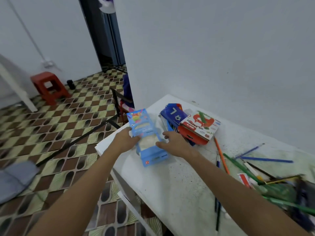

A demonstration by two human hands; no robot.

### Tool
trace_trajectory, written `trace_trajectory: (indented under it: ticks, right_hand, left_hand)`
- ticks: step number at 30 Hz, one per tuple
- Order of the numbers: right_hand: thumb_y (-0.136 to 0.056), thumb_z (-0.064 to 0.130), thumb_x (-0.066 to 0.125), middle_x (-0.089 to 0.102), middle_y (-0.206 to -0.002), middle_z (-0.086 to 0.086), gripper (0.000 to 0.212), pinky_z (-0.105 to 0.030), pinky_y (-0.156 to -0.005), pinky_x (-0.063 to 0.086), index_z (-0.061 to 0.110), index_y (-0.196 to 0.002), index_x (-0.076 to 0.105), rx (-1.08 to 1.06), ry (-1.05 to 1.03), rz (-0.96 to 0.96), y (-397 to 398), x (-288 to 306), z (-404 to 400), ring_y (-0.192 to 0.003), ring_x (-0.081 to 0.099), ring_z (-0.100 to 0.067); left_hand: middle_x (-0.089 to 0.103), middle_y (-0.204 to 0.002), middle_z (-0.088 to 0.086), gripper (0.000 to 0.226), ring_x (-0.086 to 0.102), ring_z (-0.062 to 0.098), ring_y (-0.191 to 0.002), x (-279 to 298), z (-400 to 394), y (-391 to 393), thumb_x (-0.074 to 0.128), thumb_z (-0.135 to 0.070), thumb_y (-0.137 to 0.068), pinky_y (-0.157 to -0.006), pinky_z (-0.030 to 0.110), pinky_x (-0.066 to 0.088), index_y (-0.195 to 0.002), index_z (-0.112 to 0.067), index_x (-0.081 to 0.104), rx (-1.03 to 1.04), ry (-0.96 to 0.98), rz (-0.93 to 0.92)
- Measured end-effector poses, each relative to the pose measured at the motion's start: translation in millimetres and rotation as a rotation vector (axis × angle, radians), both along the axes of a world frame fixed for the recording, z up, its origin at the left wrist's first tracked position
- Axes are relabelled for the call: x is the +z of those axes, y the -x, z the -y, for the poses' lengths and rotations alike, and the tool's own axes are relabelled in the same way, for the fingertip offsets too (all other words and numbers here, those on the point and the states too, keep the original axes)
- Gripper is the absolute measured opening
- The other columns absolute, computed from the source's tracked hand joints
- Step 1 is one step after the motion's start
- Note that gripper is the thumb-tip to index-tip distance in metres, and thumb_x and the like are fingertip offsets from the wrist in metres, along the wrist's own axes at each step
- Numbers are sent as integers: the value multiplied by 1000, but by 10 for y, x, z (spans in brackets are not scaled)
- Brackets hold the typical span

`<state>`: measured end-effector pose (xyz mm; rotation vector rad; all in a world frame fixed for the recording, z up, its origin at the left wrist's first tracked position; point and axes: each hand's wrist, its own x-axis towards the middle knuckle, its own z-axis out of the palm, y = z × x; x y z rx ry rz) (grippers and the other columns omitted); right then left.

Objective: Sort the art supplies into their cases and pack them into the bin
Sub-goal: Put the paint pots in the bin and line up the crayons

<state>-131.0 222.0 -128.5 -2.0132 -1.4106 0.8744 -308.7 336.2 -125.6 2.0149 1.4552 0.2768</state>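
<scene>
- Head view: a white bench (170, 184) stands against a pale wall, its near left corner over a brown-and-cream patterned floor (59, 125).
- A light blue crayon box (147, 138) lies flat near the bench's left edge, its printed front up and its flap end toward the person.
- The left hand (126, 139) grasps the box's left side, thumb over the top face.
- The right hand (173, 142) rests against the box's right side, with thumb and fingers curled round its edge.
- Just right of the box lies a dark blue pencil case (173, 115), with a red and white oil pastels box (198, 129) leaning partly on top of it.
- An orange pencil (221, 155) lies beside the pastels box; farther right, blue pens (265, 160) and green pencils (242, 167) lie in a loose, blurred heap.
- On the floor at far left stands a red plastic stool (49, 87); grey cloth (15, 179) lies nearer the left edge.
</scene>
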Motion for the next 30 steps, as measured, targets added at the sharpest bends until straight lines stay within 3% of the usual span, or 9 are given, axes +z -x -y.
trace_trajectory:
  ticks: [1,3,5,8,12,16,21,25,30]
  right_hand:
    - [-88,36,63,54,-124,-7,52,-27,-88,41,7,-130,51,-13,9,-6,20,-33,-34,-113,54,-18]
    - [-86,33,65,50,-81,-1,21,-24,-65,37,15,-83,55,-56,6,0,43,-90,-59,-71,51,-11]
    - [-83,29,66,36,-68,1,32,-24,-56,32,13,-67,44,-76,8,-1,22,-129,-62,-57,37,-10]
    - [-82,26,65,62,-92,-7,30,-32,-75,50,3,-101,65,-93,-9,-84,-13,-152,-27,-82,60,-17]
    - [-89,19,61,56,-126,-5,43,-25,-92,43,7,-130,55,-123,-54,-48,-80,-148,35,-111,54,-16]
    - [-91,9,56,61,-119,-5,33,-15,-80,43,10,-124,60,-163,-123,-42,-171,-144,81,-99,55,-9]
    - [-95,13,55,65,-105,-3,26,-18,-60,50,13,-120,61,-206,-156,-172,-240,-37,279,-79,65,-12]
    - [-95,9,54,66,-99,-7,25,-26,-62,55,13,-118,63,-273,-209,-273,-407,126,657,-70,65,-13]
    - [-91,9,61,69,-90,-10,19,-27,-62,52,11,-108,68,-474,-275,-525,-709,233,1366,-67,62,-13]
  left_hand:
    - [66,-115,7,44,59,19,-91,-47,17,-11,62,-39,-90,-73,27,40,-126,-17,53,-1,3,17]
    - [67,-113,7,39,61,20,-93,-106,62,-38,61,-38,-90,-73,26,42,-122,-15,57,14,6,43]
    - [64,-115,7,40,60,21,-94,-129,130,-71,61,-37,-90,-72,26,43,-122,-12,58,26,24,48]
    - [63,-105,5,37,59,13,-80,-138,235,-93,63,-39,-89,-62,23,41,-117,-15,58,3,28,63]
    - [67,-90,-2,29,60,10,-73,-140,289,-76,63,-44,-88,-64,28,49,-97,-17,69,-125,10,77]
    - [69,-90,0,21,63,15,-77,-101,179,-18,64,-42,-87,-68,34,53,-87,-22,72,-121,26,112]
    - [65,-96,4,45,63,21,-78,-10,54,-76,64,-51,-85,-62,30,46,-116,-21,51,37,72,235]
    - [68,-92,10,40,60,19,-64,117,183,-275,67,-28,-88,-52,30,47,-122,-11,55,-2,298,537]
    - [68,-81,12,33,64,21,-67,178,575,-660,66,-12,-88,-67,32,58,-120,-7,58,-88,522,757]
